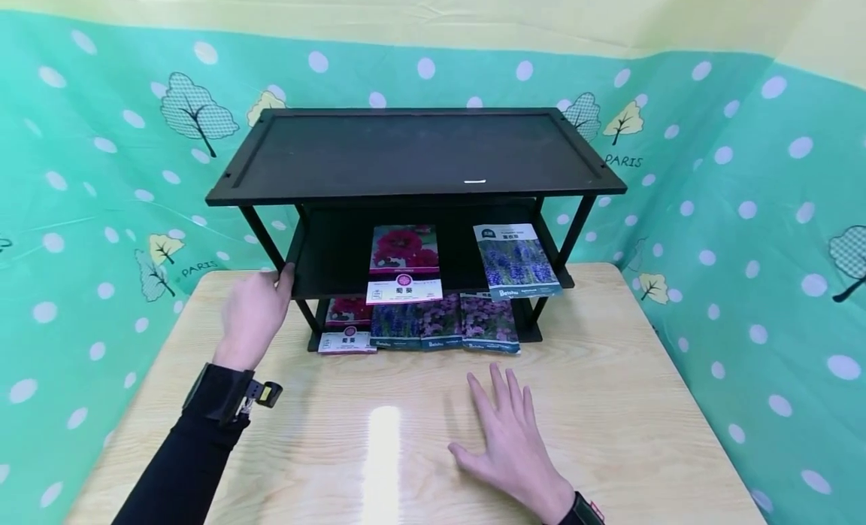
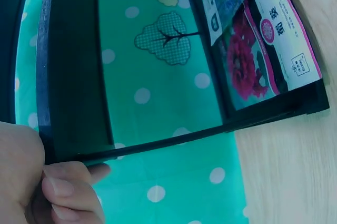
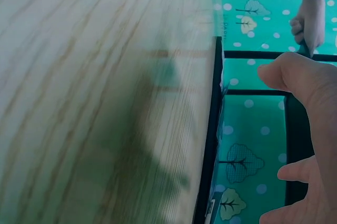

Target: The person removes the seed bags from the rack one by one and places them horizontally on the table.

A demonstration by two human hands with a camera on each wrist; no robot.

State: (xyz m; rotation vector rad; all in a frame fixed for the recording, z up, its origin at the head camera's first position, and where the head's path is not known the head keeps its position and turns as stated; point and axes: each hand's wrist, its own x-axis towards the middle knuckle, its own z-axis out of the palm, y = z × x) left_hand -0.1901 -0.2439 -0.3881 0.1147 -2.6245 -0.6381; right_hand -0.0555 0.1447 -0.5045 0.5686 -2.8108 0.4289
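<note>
A black three-tier shelf rack [image 1: 413, 153] stands on the table. My left hand [image 1: 255, 314] grips the front left corner of its middle shelf [image 1: 331, 265]; in the left wrist view the fingers [image 2: 71, 187] curl round that corner. On the middle shelf lie a pink-flower seed packet [image 1: 404, 263] and, to its right, a blue-flower seed packet [image 1: 517, 262], both reaching the front edge. My right hand [image 1: 507, 442] is spread above the table in front of the rack, holding nothing. In the right wrist view its thumb [image 3: 276, 76] and some fingers show.
On the bottom shelf [image 1: 531, 333] several seed packets lie side by side, partly overlapping: a pink one [image 1: 347, 327], a blue one [image 1: 395, 326] and purple ones [image 1: 489, 323]. A green dotted curtain [image 1: 744, 284] surrounds the wooden table [image 1: 325, 450] at the back and sides.
</note>
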